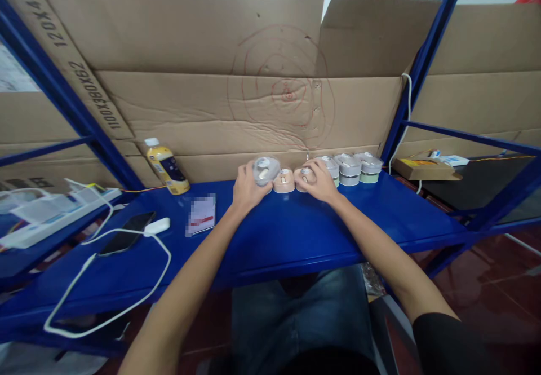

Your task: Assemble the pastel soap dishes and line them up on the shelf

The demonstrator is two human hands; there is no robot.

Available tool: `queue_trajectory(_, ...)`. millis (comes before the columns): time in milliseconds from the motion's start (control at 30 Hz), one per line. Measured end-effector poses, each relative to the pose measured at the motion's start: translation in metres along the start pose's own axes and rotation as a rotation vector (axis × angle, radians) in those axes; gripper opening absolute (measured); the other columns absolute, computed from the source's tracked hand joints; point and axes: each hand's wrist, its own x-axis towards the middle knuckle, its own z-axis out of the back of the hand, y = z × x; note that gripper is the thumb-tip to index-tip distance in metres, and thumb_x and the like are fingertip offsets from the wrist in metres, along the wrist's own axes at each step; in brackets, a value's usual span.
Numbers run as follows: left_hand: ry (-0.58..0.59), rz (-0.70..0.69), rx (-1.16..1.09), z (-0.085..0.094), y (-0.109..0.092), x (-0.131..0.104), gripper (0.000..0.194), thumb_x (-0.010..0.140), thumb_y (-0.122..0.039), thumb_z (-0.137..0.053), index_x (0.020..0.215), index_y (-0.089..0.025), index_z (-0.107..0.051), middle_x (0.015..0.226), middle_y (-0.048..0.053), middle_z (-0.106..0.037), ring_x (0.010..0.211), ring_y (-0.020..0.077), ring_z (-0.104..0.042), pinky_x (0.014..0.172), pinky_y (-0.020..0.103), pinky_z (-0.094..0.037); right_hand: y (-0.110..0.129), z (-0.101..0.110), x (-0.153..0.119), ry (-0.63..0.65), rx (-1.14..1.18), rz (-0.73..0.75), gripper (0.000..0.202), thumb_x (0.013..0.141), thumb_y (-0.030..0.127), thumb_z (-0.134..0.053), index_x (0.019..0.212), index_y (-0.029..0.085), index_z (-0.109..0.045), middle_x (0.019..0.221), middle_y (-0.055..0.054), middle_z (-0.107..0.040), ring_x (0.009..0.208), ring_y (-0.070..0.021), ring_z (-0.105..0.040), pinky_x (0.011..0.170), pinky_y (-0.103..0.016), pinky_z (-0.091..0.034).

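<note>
Several small rounded containers stand in a row along the back of the blue shelf. My left hand (247,188) is wrapped round a container with a clear lid (266,170) at the row's left end. Beside it sits a pink container (284,180) that neither hand covers. My right hand (320,181) has its fingers round another pink container (305,177). To the right of that hand are containers with clear tops, among them a grey-based one (349,169) and a green-based one (369,167).
A yellow bottle (168,167) leans at the back left, with a phone-like slab (202,215) before it. A black phone (128,233), a white cable (164,273) and a power strip (59,220) lie further left. Cardboard (190,98) stands behind the shelf (296,239).
</note>
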Motion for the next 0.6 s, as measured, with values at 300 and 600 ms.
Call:
queue_trajectory(300,0.584,-0.345,-0.524,-0.002,0.001,-0.044,0.094,0.066,-0.034,-0.085,0.147,-0.019,-0.042,0.147,0.015,-0.058,0.135,0.0345,-0.057,0.117,0.050,-0.044,0.027,-0.001,-0.024,0.550,0.163,0.200,0.099,0.065,0.065,-0.088,0.150,0.027,-0.053,0.148,-0.012,-0.059,0.138,-0.0365,-0.054,0.116,-0.054,-0.043)
queue_trajectory(600,0.639,-0.356,-0.438,-0.009,0.015,-0.051,0.082,0.071,-0.035,-0.083,0.146,-0.022,-0.052,0.141,0.014,-0.059,0.133,0.0349,-0.058,0.117,0.053,-0.043,-0.010,0.020,-0.020,0.461,0.267,-0.094,0.068,0.079,0.062,-0.078,0.135,0.025,-0.066,0.121,-0.007,-0.074,0.107,-0.0285,-0.069,0.098,-0.046,-0.054)
